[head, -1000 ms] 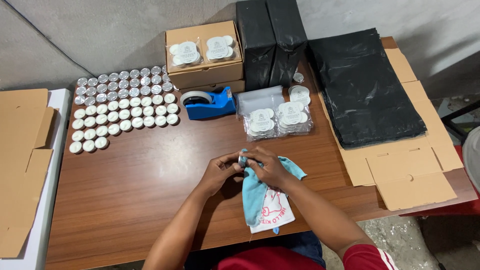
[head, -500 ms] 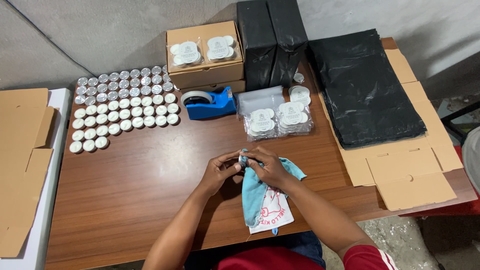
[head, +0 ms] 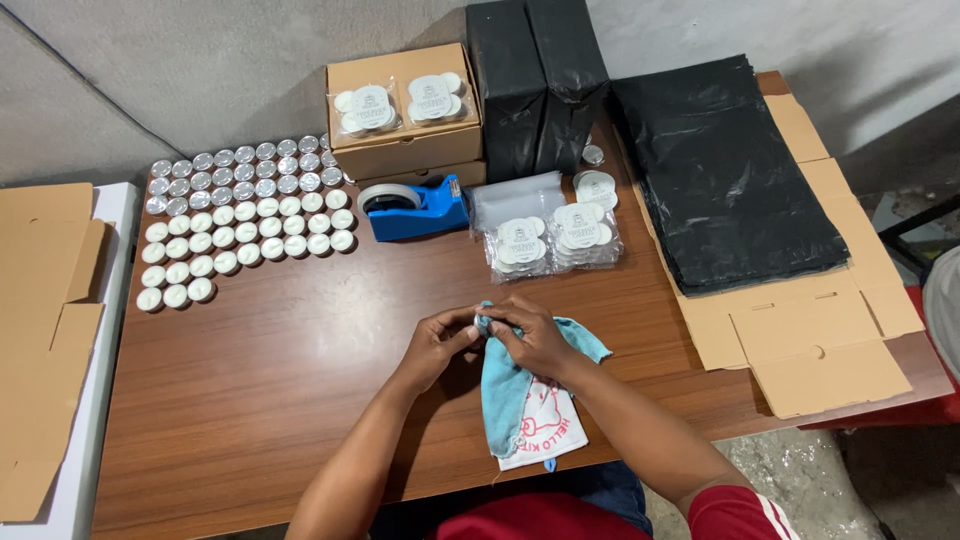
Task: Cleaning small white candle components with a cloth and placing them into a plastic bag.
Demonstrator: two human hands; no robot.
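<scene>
Table (head: 280, 380): brown wood under the fingers, grey wall far past them
Black bags (head: 725, 170): big pile, up and right of the fingers
Candles (head: 235, 215): rows up and left of the fingers
Cloth (head: 505, 385): blue, hangs below the fingers
Left hand (head: 435, 345): fingers pinch something small, mostly hidden
Right hand (head: 530, 335): fingers closed on the cloth, rubbing it
Risk: I think it could slip out, because the cloth is loose

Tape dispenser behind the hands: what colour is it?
Blue, the tape dispenser, clearest in the head view.
</scene>
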